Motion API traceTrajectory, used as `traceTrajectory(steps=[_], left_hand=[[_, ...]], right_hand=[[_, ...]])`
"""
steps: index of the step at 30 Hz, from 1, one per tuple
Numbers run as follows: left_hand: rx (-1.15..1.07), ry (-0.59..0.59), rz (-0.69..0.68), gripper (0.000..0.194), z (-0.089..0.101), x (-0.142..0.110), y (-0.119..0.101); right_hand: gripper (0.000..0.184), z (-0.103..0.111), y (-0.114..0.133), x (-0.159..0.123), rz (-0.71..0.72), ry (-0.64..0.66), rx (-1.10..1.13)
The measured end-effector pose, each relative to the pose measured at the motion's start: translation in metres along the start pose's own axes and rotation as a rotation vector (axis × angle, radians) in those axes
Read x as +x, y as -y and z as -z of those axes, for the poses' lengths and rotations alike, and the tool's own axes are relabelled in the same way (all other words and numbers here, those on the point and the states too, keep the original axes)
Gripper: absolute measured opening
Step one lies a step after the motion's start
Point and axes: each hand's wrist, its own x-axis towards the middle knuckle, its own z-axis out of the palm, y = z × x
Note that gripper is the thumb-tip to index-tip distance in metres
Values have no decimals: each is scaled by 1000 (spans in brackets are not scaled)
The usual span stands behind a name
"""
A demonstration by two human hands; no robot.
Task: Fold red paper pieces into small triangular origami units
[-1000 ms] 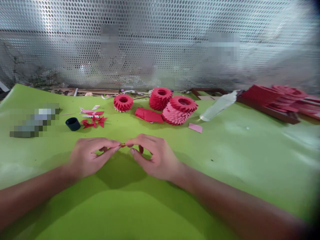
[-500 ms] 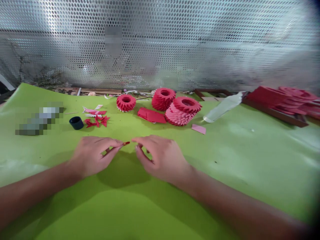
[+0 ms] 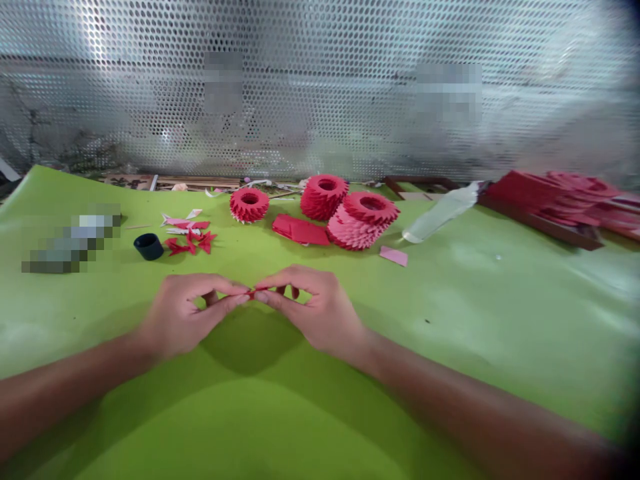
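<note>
Nearest to us, lower middle of the frame: bare green counter (image 3: 280, 420), darkened by the shadow of both arms. Above it, mid-frame, we have the left hand (image 3: 183, 313) and the right hand (image 3: 320, 307) almost meeting, each pinching with thumb and forefinger. Between the fingertips, just left of centre: a small red paper piece (image 3: 252, 294), mostly covered. We judge that it is gripped from both sides because it is slight, so one pinch steadies it against the other. Its long axis runs roughly left to right across the frame, right end a touch higher; which end is the tip, we cannot tell.

Just beyond, left: a dark ring (image 3: 149, 247) beside folded red pieces (image 3: 204, 242), gathered loosely, probably to be within easy reach. Right of centre: a pink slip (image 3: 393, 256) lying flat, alone.

Further off: a red paper stack (image 3: 300, 231) near a pink-and-red folded ring (image 3: 355, 227), its opening upward; a red ring (image 3: 324, 203) behind, a smaller ring (image 3: 249, 208) to the left. A clear bottle (image 3: 443, 212) lies aslant, narrow end to the upper right. Far right, a brown tray (image 3: 565, 230) bears red paper, seemingly kept together by its rim.
</note>
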Motion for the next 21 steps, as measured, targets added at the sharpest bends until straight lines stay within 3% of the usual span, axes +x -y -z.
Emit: traceTrajectory(steps=[10,17,21], left_hand=[[-12,0,-14,14,0,2,0],[99,120,-51,16,-1,5,-2],[95,96,-65,21,-3,3,0]], right_hand=[[6,0,2,1,9,-44,87],[9,0,-5,1,33,34,-10],[16,-1,-5,1,-35,46,-6]])
